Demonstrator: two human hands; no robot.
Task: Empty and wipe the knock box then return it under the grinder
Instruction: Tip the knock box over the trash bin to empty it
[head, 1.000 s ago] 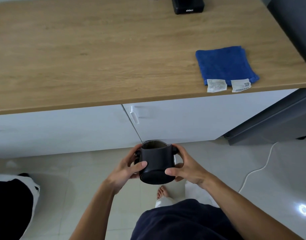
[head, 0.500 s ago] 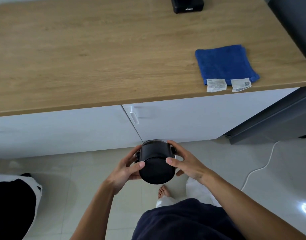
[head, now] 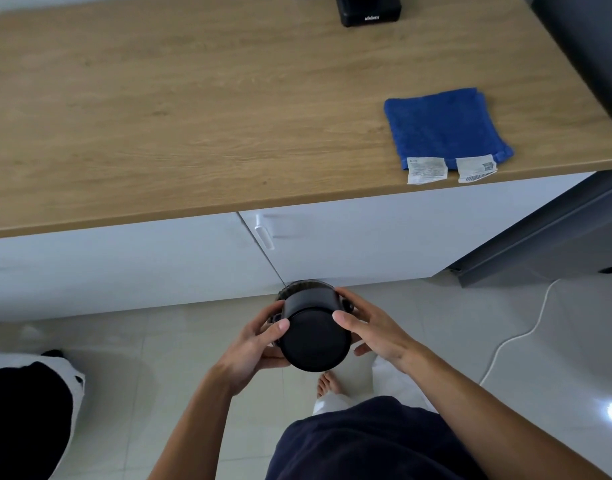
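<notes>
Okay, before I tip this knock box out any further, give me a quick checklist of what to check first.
1. Both hands on knock box: ok, left hand and right hand hold its sides.
2. Box tilted, mouth facing away: ok, base faces the camera.
3. Bin bag under the mouth: not ok, it sits far left on the floor.
4. Box empty: cannot tell, inside is hidden.
5. Cloth ready for wiping: ok, on the counter.

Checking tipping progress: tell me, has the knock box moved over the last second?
Yes. The knock box has tipped further, base turning toward the camera and mouth toward the white cabinet, held by both hands.
</notes>
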